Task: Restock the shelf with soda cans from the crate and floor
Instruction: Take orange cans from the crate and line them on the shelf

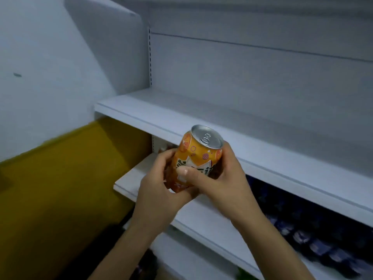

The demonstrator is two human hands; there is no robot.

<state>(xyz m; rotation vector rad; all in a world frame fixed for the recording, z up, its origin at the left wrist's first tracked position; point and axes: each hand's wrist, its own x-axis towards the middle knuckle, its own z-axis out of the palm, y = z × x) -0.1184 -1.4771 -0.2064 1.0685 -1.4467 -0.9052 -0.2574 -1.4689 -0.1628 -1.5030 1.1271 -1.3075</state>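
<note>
1. Head view: an orange can (198, 156) is held in the air by both hands, in front of the front edge of the upper shelf (222, 118). It touches neither that board nor the lower shelf (127, 178) beneath it. It tilts a little, its sealed top with the tab towards the camera.
2. The left hand (159, 197) curls its fingers round the can's lower left side. The right hand (220, 178) wraps the right side, its thumb laid across the label.
3. The upper shelf shows a bare white board with no cans on it in this view. Dark packets (302, 233) fill the space below it to the right, and a yellow panel (60, 178) stands to the left. Neither crate nor floor is visible.
4. Step in hand, as I judge it: carrying one can up to be placed.
5. The next move calls for lifting the can above the shelf edge, righting it, setting its base flat on the board, well back, then letting go with both hands.
</note>
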